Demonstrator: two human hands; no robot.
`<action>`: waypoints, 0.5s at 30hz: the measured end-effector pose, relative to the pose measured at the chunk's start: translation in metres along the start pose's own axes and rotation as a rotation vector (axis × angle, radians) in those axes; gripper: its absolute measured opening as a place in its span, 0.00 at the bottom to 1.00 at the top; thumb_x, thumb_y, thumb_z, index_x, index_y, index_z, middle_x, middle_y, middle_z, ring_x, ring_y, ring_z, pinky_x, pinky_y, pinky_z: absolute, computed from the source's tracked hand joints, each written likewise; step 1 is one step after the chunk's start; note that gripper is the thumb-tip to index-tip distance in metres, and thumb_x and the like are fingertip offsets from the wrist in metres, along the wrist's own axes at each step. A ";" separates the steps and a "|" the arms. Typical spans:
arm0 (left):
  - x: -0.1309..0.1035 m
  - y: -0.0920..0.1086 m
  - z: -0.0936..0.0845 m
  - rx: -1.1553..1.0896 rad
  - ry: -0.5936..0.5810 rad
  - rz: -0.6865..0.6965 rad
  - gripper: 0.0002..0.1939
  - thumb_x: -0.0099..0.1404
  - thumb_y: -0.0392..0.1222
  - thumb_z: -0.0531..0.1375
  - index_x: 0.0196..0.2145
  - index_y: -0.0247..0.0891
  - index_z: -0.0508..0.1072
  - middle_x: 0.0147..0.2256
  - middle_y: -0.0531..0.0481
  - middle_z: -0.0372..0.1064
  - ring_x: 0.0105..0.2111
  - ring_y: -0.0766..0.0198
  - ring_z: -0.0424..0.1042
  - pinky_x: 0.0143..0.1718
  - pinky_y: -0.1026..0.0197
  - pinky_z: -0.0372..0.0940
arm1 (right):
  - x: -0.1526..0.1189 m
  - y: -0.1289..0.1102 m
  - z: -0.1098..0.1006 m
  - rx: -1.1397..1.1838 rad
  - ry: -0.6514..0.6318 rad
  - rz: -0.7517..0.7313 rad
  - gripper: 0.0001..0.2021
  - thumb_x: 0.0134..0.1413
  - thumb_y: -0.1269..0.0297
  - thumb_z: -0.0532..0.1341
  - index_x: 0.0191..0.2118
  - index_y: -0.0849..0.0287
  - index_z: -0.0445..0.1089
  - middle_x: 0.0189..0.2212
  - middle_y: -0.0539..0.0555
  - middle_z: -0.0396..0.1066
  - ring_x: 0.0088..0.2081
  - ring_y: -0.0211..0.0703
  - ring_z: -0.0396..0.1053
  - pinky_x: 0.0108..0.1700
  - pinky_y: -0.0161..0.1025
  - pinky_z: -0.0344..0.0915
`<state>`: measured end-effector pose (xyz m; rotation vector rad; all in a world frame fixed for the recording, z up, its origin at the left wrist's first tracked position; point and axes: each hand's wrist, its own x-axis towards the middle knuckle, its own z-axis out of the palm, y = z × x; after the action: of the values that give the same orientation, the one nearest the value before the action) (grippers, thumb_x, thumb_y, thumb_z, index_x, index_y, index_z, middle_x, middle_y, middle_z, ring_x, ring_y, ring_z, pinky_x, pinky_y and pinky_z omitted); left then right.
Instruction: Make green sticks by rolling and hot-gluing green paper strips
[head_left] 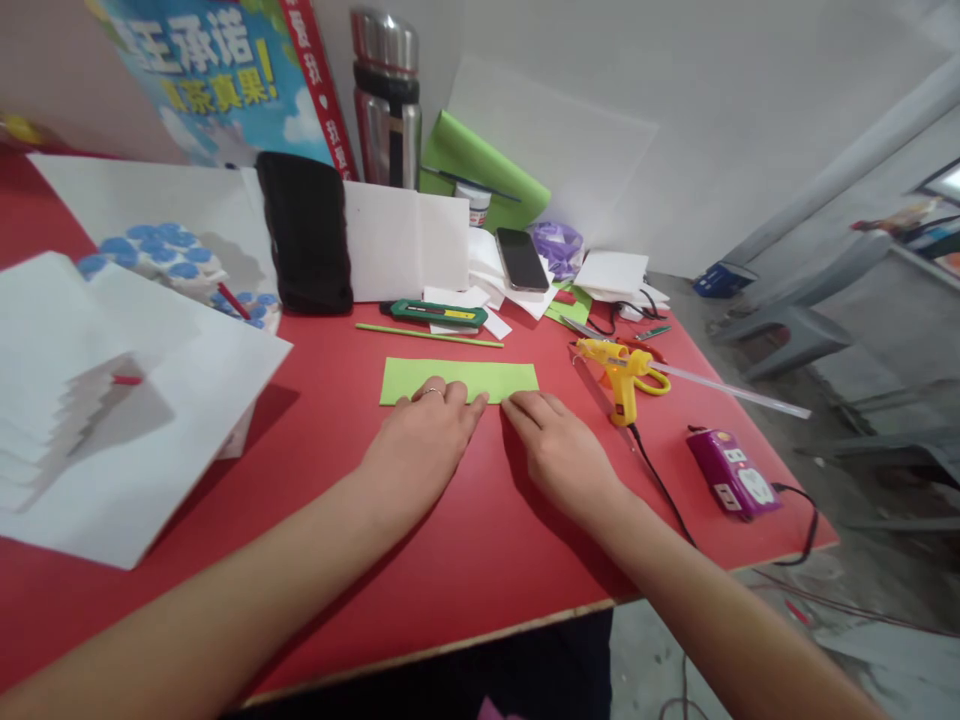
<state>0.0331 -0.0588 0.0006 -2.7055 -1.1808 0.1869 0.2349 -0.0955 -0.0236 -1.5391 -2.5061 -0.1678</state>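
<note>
A light green strip of paper (460,372) lies flat on the red table, its long side facing me. My left hand (431,425) is over its near edge, fingers bent and pressed on the paper; a ring is on one finger. At the near right corner, my right hand (555,435) has its fingers held together on the paper's edge. The fingertips and thumbs are partly hidden. Just beyond the strip lie a thin green paper stick (429,335) and a green utility knife (435,314).
To the right are a yellow glue gun (619,375) with a clear glue stick, scissors (654,384) and a purple power socket (733,472). Folded white paper (172,380) covers the left. Behind stand a black case (304,235) and a steel flask (387,110); a phone (522,259) rests on papers.
</note>
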 end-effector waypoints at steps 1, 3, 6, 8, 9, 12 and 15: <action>0.000 0.000 0.000 0.004 0.002 0.001 0.29 0.73 0.27 0.50 0.68 0.43 0.64 0.44 0.40 0.69 0.44 0.52 0.69 0.33 0.59 0.67 | 0.000 0.001 0.002 -0.003 0.013 0.001 0.26 0.58 0.85 0.50 0.58 0.66 0.72 0.51 0.66 0.74 0.50 0.57 0.69 0.56 0.51 0.69; -0.001 -0.001 0.000 0.007 0.001 0.005 0.29 0.73 0.27 0.50 0.68 0.42 0.64 0.44 0.40 0.69 0.44 0.51 0.69 0.32 0.59 0.66 | 0.000 0.002 0.003 -0.006 0.038 0.002 0.25 0.59 0.84 0.50 0.57 0.68 0.72 0.51 0.67 0.73 0.50 0.57 0.68 0.56 0.51 0.68; -0.002 -0.006 -0.003 -0.009 0.019 0.004 0.26 0.72 0.25 0.49 0.63 0.36 0.69 0.43 0.39 0.70 0.44 0.50 0.70 0.31 0.59 0.66 | 0.004 0.002 0.001 0.000 0.024 0.007 0.20 0.61 0.82 0.51 0.54 0.68 0.73 0.50 0.67 0.74 0.47 0.56 0.67 0.53 0.49 0.68; -0.002 -0.012 -0.006 -0.033 0.030 -0.021 0.21 0.71 0.24 0.48 0.53 0.32 0.75 0.42 0.38 0.70 0.43 0.50 0.71 0.29 0.59 0.65 | 0.009 0.001 -0.003 0.003 -0.023 0.028 0.17 0.63 0.80 0.53 0.50 0.66 0.74 0.47 0.66 0.74 0.45 0.56 0.66 0.49 0.48 0.68; -0.003 -0.016 -0.007 -0.049 0.030 -0.039 0.19 0.70 0.23 0.49 0.48 0.31 0.76 0.41 0.38 0.70 0.43 0.49 0.71 0.28 0.59 0.64 | 0.011 0.000 -0.005 0.002 -0.046 0.042 0.15 0.64 0.79 0.53 0.48 0.64 0.75 0.46 0.65 0.74 0.44 0.56 0.66 0.47 0.48 0.68; -0.003 -0.025 -0.008 -0.084 0.024 -0.070 0.17 0.68 0.22 0.49 0.40 0.32 0.76 0.39 0.38 0.70 0.42 0.49 0.72 0.25 0.58 0.62 | 0.017 -0.002 -0.008 -0.018 -0.092 0.068 0.12 0.65 0.79 0.54 0.44 0.62 0.74 0.43 0.63 0.73 0.43 0.55 0.65 0.42 0.47 0.65; -0.003 -0.030 -0.008 -0.097 0.027 -0.070 0.17 0.67 0.22 0.49 0.38 0.32 0.75 0.40 0.38 0.70 0.42 0.48 0.72 0.25 0.57 0.62 | 0.021 -0.003 -0.008 -0.073 -0.092 0.076 0.11 0.65 0.79 0.55 0.41 0.60 0.73 0.41 0.62 0.73 0.42 0.54 0.65 0.38 0.45 0.62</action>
<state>0.0108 -0.0418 0.0150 -2.7342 -1.3066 0.0846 0.2240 -0.0804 -0.0114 -1.7045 -2.5322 -0.1828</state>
